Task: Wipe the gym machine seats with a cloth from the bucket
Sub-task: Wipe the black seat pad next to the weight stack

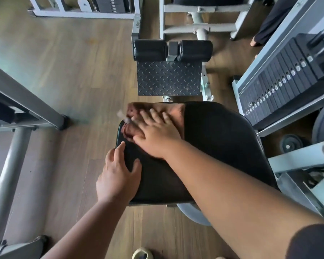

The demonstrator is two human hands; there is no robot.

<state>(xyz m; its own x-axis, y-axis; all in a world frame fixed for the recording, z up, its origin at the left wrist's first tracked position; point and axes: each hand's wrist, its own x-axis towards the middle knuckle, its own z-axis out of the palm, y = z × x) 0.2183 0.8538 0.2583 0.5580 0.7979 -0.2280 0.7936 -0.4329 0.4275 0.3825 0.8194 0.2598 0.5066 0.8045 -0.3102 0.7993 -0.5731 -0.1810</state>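
Wood-look flooring (67,71) runs under grey machine frames, and a shoe toe (143,254) shows at the bottom edge of the view. Nearest on the black seat (223,146), the left hand (118,174) rests at its left edge, fingers straight and slightly spread, holding nothing. Farther along, the right hand (155,135) presses flat, fingers spread, on a brown cloth (176,113) lying across the seat's far left corner. Beyond the seat are a checker-plate footplate (168,78) and two black roller pads (172,50); a weight stack (282,79) stands to the right. Wiping looks under way on this seat, its right side apparently not yet reached, and other machines presumably remain. No bucket is in view, so its contents cannot be told.
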